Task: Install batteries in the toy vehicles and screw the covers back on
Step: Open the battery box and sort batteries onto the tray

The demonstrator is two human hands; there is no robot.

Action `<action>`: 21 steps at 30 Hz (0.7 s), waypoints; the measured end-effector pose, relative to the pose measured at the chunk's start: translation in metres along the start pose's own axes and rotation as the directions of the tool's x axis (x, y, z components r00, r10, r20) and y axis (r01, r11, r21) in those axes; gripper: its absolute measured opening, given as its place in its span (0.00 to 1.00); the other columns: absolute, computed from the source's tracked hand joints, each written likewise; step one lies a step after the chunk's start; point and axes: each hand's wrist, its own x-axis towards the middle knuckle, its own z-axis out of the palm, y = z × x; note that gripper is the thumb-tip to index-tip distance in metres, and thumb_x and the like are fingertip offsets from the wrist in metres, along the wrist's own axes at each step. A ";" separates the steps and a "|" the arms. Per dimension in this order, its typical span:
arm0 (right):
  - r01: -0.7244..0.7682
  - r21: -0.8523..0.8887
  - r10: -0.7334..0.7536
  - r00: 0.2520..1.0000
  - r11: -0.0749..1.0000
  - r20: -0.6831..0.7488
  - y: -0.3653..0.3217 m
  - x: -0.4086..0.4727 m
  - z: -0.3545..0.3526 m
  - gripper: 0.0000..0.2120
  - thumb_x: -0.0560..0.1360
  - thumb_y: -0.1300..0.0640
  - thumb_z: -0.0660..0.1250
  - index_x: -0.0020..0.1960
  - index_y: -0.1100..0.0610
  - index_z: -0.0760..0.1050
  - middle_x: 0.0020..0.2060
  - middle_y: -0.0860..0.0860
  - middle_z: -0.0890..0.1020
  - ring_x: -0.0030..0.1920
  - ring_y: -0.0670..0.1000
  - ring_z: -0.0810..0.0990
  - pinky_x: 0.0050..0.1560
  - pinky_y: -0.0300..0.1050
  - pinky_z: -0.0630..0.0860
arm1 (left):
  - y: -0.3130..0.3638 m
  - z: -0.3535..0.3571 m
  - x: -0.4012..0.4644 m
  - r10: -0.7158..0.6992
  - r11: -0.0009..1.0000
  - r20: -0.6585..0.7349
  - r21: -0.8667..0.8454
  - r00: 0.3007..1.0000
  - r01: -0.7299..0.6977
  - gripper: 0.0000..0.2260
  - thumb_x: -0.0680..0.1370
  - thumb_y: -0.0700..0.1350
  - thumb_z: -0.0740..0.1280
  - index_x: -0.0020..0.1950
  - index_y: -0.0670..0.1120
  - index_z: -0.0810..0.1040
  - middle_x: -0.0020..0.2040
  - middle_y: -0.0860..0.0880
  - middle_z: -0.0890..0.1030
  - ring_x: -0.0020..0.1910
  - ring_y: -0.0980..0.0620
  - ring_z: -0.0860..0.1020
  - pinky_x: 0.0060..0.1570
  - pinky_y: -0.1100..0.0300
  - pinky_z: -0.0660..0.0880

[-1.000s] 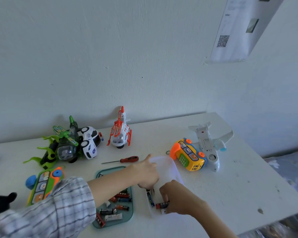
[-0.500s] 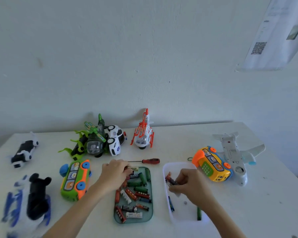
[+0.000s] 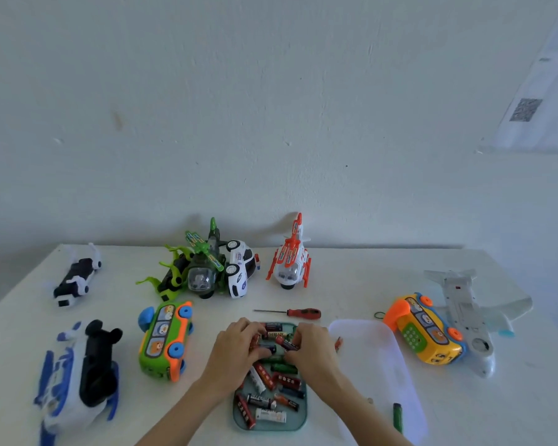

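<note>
Both your hands, left hand (image 3: 239, 344) and right hand (image 3: 313, 347), meet over the teal tray (image 3: 302, 420), fingers curled around batteries (image 3: 279, 344), screwdriver (image 3: 292, 313) just beyond on the desk (image 3: 351, 284)

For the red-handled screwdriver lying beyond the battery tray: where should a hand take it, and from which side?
Grip the screwdriver by its thick red handle, at its right end, coming down from above. It lies flat with the thin shaft pointing left, and open table surrounds the handle.

Single head view, angled forward and down, table (image 3: 351, 284) close, wall behind
</note>
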 end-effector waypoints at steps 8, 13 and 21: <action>0.103 -0.274 -0.104 0.995 0.956 0.011 -0.007 0.006 0.010 0.10 0.77 0.51 0.65 0.47 0.58 0.75 0.46 0.53 0.78 0.40 0.51 0.73 0.39 0.42 0.67 | -0.001 0.001 -0.002 -0.052 0.984 -0.063 -0.175 0.997 0.040 0.09 0.72 0.45 0.74 0.50 0.48 0.79 0.44 0.56 0.76 0.44 0.60 0.75 0.44 0.70 0.71; 0.116 -0.108 -0.117 0.993 0.987 -0.004 -0.008 0.001 0.002 0.13 0.75 0.45 0.66 0.44 0.55 0.71 0.39 0.49 0.76 0.36 0.50 0.74 0.33 0.41 0.67 | 0.000 0.000 -0.003 -0.041 0.994 -0.077 -0.106 0.996 0.033 0.09 0.73 0.50 0.72 0.51 0.49 0.79 0.46 0.56 0.76 0.46 0.58 0.75 0.44 0.65 0.71; 0.191 -0.194 -0.209 0.975 0.962 -0.076 0.052 -0.035 -0.080 0.07 0.76 0.53 0.67 0.53 0.50 0.79 0.41 0.43 0.80 0.42 0.42 0.76 0.46 0.33 0.68 | 0.052 -0.008 0.004 0.304 0.950 -0.073 -0.054 0.950 -0.308 0.09 0.77 0.51 0.66 0.53 0.49 0.81 0.50 0.57 0.78 0.51 0.58 0.75 0.52 0.61 0.73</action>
